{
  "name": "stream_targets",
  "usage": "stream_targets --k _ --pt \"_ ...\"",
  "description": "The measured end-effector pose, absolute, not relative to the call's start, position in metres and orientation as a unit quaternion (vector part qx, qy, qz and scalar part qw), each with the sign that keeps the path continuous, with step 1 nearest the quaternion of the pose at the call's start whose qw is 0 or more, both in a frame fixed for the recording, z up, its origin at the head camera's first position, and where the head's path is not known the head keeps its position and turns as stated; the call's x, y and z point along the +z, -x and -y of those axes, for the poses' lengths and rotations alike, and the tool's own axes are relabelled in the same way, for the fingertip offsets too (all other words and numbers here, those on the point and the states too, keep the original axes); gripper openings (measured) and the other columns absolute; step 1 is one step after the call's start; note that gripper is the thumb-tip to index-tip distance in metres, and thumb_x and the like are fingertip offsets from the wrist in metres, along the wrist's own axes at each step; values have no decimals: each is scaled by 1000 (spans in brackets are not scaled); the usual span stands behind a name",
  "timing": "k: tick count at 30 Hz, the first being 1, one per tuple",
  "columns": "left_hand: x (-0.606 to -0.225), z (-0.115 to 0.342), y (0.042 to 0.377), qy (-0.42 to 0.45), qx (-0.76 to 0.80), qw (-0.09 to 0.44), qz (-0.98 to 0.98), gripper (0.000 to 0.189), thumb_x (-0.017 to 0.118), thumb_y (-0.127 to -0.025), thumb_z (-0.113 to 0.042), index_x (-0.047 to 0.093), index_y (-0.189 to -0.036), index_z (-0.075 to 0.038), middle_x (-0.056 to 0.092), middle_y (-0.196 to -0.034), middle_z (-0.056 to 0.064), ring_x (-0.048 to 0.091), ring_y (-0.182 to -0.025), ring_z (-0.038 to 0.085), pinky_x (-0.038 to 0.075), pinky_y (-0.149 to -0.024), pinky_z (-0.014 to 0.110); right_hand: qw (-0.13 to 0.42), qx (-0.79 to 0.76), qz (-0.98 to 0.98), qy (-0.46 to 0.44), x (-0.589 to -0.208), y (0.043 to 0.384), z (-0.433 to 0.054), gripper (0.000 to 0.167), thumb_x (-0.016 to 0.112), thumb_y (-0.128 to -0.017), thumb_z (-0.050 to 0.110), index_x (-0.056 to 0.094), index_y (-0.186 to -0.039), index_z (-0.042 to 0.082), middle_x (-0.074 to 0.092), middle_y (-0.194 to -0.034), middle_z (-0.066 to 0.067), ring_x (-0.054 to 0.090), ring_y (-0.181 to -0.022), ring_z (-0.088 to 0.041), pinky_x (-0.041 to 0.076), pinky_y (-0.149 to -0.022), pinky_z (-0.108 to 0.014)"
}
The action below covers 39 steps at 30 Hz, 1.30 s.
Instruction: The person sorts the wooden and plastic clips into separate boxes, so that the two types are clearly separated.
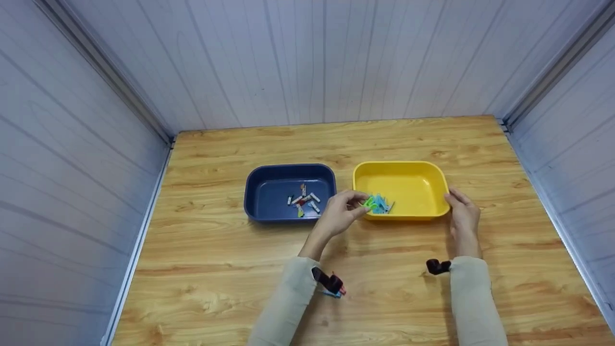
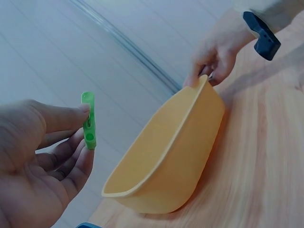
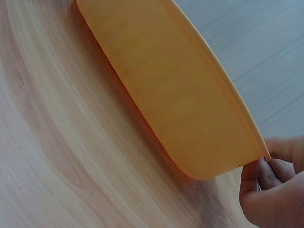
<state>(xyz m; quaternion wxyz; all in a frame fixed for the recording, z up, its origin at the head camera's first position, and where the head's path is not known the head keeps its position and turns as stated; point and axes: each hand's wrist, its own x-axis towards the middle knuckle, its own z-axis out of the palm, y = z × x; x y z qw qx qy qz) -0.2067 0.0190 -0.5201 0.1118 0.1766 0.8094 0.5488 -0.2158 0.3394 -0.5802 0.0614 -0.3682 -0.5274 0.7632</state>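
Observation:
My left hand [image 1: 340, 213] pinches a green clothespin [image 2: 89, 121] between thumb and fingers, over the near left corner of the yellow basin [image 1: 408, 217]. In the left wrist view the clothespin is above the rim level, held edge-on. Light blue clothespins [image 1: 380, 205] lie in that basin's near left corner, beneath the left hand. My right hand [image 1: 465, 217] grips the basin's right rim, thumb and fingers on either side of the wall, as the right wrist view shows [image 3: 273, 183].
Left of the yellow basin stands a navy basin [image 1: 259, 218] holding several small whitish clips [image 1: 301, 199]. Blue and red clothespins [image 1: 332, 293] lie on the wooden table [image 1: 202, 269], partly hidden by the left wrist's camera. Panelled walls [image 1: 307, 62] enclose the table.

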Motion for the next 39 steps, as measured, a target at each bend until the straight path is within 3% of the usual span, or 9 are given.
stream_targets --k 7,15,26,33,39 --pt "-520 -27 216 -166 541 126 -815 25 68 -89 -18 67 -113 -10 65 -103 6 58 -87 9 50 -78 20 59 766 521 371 -579 216 -340 51 64 -90 8 49 -139 10 41 -149 1 36 -137 -7 34 -107 -16" --pt "-517 -33 228 -140 524 146 -828 25 67 -90 -22 67 -113 -13 64 -101 -1 57 -88 10 48 -75 21 61 762 525 374 -580 215 -340 51 64 -90 8 49 -138 9 42 -149 0 37 -137 -8 35 -106 -17" --pt "-528 -37 241 -86 515 160 -838 25 66 -91 -23 67 -114 -14 64 -102 -4 58 -95 10 49 -81 24 50 766 529 361 -580 212 -339 51 64 -91 13 48 -140 11 39 -151 1 36 -138 -9 33 -108 -19" --pt "-532 -41 244 -65 527 152 -834 28 64 -92 -24 66 -116 -11 64 -101 -2 58 -95 11 50 -80 24 50 769 522 365 -580 212 -339 49 63 -91 12 50 -139 13 40 -150 1 37 -137 -9 34 -109 -20" --pt "-536 -47 247 -50 547 151 -822 27 63 -92 -21 65 -115 -7 64 -100 2 60 -85 11 50 -74 22 61 768 520 369 -580 213 -337 49 64 -90 10 50 -138 10 43 -148 -1 39 -136 -9 36 -106 -18"
